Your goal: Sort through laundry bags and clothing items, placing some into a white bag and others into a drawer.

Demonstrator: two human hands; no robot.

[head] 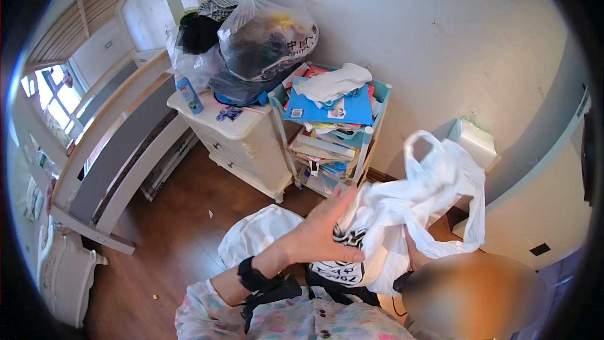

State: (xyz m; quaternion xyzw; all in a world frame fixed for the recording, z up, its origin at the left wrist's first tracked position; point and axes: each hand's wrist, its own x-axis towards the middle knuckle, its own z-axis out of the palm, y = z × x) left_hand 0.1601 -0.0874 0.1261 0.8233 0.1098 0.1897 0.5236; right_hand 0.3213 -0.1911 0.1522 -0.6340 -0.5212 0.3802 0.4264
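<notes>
A white plastic bag (439,189) with loop handles is bunched in front of me to the right, its upper part lifted. My left hand (325,236), with a black band on the wrist, is at the bag's left side, thumb and fingers spread apart. Just behind its thumb shows black-and-white patterned material (349,238). Part of my right hand (415,248) shows at the bag's lower right; its fingers are hidden by the plastic. Another white bag or cloth (259,233) lies beyond my left wrist. A blurred orange patch covers the lower right.
A white cabinet (245,151) bears stuffed plastic bags (269,38) and a blue spray bottle (188,94). Beside it stands a shelf cart (368,139) with books and a white cloth (335,82). A bunk bed frame (118,151) is at left, a white bin (472,141) by the wall.
</notes>
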